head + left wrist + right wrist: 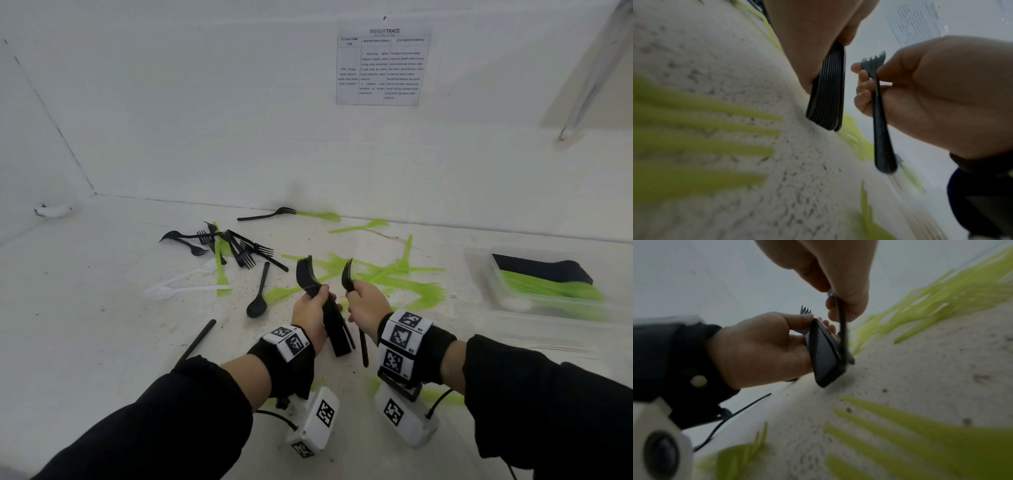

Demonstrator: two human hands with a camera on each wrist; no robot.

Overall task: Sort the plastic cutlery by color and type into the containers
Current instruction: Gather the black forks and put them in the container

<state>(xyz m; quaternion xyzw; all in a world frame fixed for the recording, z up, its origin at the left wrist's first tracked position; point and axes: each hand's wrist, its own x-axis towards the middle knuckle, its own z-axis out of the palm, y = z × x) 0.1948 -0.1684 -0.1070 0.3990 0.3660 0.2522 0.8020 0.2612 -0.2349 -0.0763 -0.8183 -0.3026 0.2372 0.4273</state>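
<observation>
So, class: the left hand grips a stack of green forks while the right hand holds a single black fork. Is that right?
Not quite. The stack of forks in the left hand is black, as the head view shows. The right hand does hold a single black fork.

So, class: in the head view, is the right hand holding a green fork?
No: the right hand grips a single black fork, while the green forks lie on the table.
</observation>
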